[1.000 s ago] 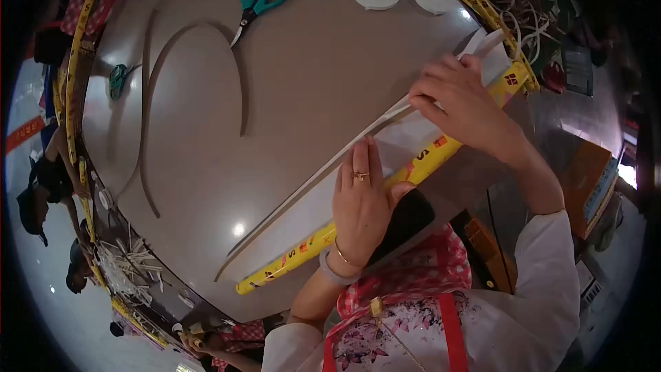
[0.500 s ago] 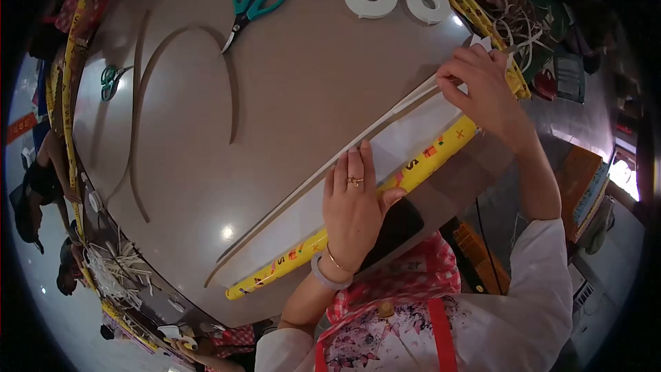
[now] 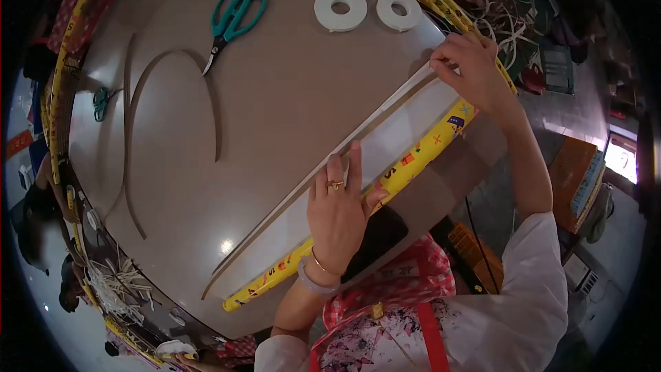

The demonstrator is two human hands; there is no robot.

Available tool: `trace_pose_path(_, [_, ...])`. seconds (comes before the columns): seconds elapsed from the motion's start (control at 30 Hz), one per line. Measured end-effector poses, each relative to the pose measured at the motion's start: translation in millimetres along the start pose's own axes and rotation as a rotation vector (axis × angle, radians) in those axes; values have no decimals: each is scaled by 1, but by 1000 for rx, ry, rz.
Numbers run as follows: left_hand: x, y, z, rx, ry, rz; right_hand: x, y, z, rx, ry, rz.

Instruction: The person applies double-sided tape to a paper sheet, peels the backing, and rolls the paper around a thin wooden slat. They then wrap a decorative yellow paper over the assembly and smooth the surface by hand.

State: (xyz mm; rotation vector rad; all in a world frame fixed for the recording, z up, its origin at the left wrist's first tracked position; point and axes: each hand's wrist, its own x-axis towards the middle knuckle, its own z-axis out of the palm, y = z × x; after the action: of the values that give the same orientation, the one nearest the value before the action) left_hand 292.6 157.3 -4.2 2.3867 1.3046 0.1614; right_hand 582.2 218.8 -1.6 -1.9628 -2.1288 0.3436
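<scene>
Dim room, glare spots on tabletop (image 3: 275,117), fisheye-curved edges, black corners

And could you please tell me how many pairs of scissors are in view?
2: the large teal-handled scissors, left of centre near the top of the view, and the small green-handled scissors, towards the left. Others may be hidden.

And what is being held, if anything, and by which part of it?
The right hand seems to pinch the strip near its upper-right end; the left hand lies over the roll.
</scene>
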Motion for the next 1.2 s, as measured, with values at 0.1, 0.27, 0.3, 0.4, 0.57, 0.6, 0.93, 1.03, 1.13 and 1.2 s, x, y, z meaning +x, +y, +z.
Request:
trace_pose_path(0.1, [1,2,2,72,48,21,0,-1,-3,25,-9,25])
trace_pose_path(0.27, [6,2,-1,-32,20,1,0,4,-2,-18,43,4])
trace_pose_path(0.3, [7,1,-1,-61,35,15,1,4,-2,-13,62,-6])
trace_pose_path(0.4, [7,0,1,-95,50,26,4,-1,-8,10,18,26])
trace_pose_path(0.57, [11,2,1,-125,67,-13,6,4,-4,-26,43,-12])
trace_pose_path(0.6, [13,3,2,-71,87,-17,6,5,-3,-24,56,-20])
trace_pose_path(0.93, [19,7,6,104,87,34,7,5,-1,-41,61,-13])
trace_pose_path(1.03, [21,9,4,100,60,19,7,4,-3,-41,46,31])
trace_pose_path(1.13, [24,15,6,1,58,4,7,7,-1,-36,73,4])
trace_pose_path(1.2, [29,17,8,-45,70,43,7,7,-2,-51,70,12])
